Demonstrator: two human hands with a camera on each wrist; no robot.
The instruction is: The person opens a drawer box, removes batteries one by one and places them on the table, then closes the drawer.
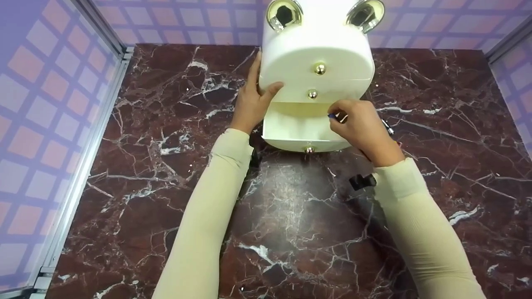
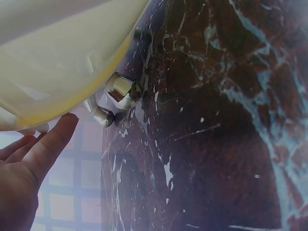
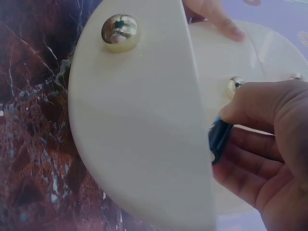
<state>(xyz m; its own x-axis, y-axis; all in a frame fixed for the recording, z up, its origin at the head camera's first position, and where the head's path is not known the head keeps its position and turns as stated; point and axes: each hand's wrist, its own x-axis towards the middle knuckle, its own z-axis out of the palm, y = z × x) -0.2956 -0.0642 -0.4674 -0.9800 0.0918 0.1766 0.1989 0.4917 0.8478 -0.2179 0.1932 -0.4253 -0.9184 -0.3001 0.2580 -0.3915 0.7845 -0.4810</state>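
A white rounded cabinet with gold knobs stands at the back of the table. Its lowest drawer is pulled out. My left hand rests against the cabinet's left side, fingers straight and the thumb over the front. In the left wrist view, a fingertip of the left hand touches the curved edge. Over the right part of the drawer, my right hand pinches a small dark battery with a blue end between thumb and fingers. The battery is close to the drawer front.
Two shiny round ornaments top the cabinet. A small metallic item lies on the marbled table, partly hidden beyond my right hand. Patterned panels in metal frames border the table.
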